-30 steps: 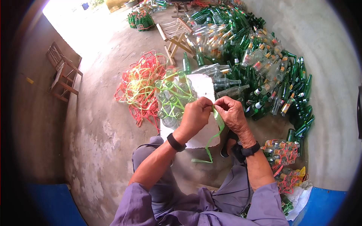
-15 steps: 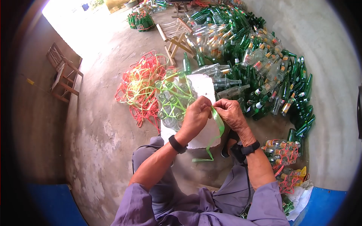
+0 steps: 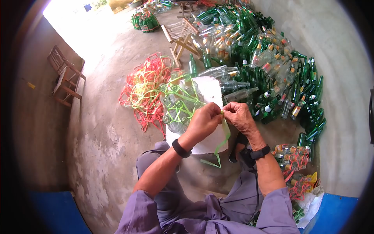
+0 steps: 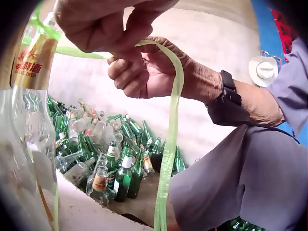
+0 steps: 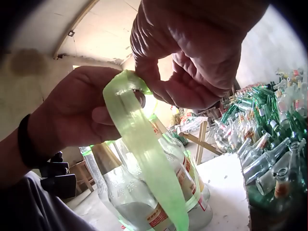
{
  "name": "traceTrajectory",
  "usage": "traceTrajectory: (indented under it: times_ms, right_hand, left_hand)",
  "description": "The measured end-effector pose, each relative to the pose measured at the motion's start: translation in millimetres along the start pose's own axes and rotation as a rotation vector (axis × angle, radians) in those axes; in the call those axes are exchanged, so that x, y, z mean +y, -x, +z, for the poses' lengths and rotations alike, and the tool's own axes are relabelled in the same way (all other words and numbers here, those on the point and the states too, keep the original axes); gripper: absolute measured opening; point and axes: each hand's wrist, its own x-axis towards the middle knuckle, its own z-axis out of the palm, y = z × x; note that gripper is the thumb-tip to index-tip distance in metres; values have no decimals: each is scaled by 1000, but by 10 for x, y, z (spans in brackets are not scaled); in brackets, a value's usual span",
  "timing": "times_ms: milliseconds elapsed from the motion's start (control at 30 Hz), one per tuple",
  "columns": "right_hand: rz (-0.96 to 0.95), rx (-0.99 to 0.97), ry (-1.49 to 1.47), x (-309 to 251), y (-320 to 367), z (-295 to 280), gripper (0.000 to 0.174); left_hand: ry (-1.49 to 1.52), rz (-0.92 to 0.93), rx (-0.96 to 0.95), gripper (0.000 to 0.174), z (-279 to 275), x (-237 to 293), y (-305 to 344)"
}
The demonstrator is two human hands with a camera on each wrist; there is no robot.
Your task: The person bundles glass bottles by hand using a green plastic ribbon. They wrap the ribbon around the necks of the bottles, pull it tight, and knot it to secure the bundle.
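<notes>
My left hand [image 3: 203, 121] and right hand [image 3: 239, 117] meet fingertip to fingertip over the white block [image 3: 212, 142]. Between them they pinch a light green plastic strap [image 3: 226, 134], whose loose end hangs down past the block's front edge. In the left wrist view the strap [image 4: 169, 144] drops in a long ribbon, and another stretch runs left to the bottles. Beside my left hand stands a cluster of clear glass bottles [image 3: 175, 125], their necks laced together with the same green strap. Labels on these bottles [image 5: 156, 216] show in the right wrist view.
A tangle of red and yellow-green straps [image 3: 146, 93] lies left of the block. Green and clear bottles [image 3: 269, 66] are heaped along the right wall. A folding stool [image 3: 180, 33] stands ahead, a wooden chair [image 3: 66, 78] at left. Red-strapped bottles [image 3: 294, 158] lie at my right.
Both hands stay close together on the strap, and the fingertips shift slightly. The strap's hanging end sways a little. The bottle cluster stays put.
</notes>
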Motion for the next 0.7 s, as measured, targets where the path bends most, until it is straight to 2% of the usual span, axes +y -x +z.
traceTrajectory:
  times_ms: [33, 100, 300, 433, 500, 633, 700]
  right_hand:
    - [-8, -1, 1, -14, 2, -8, 12]
    - [56, -30, -25, -55, 4, -28, 12]
    - [63, -27, -28, -77, -5, 6, 14]
    - [137, -24, -143, -21, 15, 10, 16]
    - [251, -82, -449, 82, 0, -23, 14]
    - [277, -109, -611, 147, -7, -20, 13]
    - [297, -122, -589, 130, -5, -4, 13]
  left_hand:
    - [-3, 6, 4, 8, 2, 7, -2]
    - [-225, 124, 98, 11, 27, 25, 2]
    - [-236, 172, 200, 9, 114, -75, 8]
    - [-297, 223, 245, 4, 143, -92, 23]
    - [-246, 259, 249, 3, 156, -88, 36]
    - [-201, 262, 171, 2, 135, -87, 66]
    - [95, 201, 119, 5, 148, -134, 55]
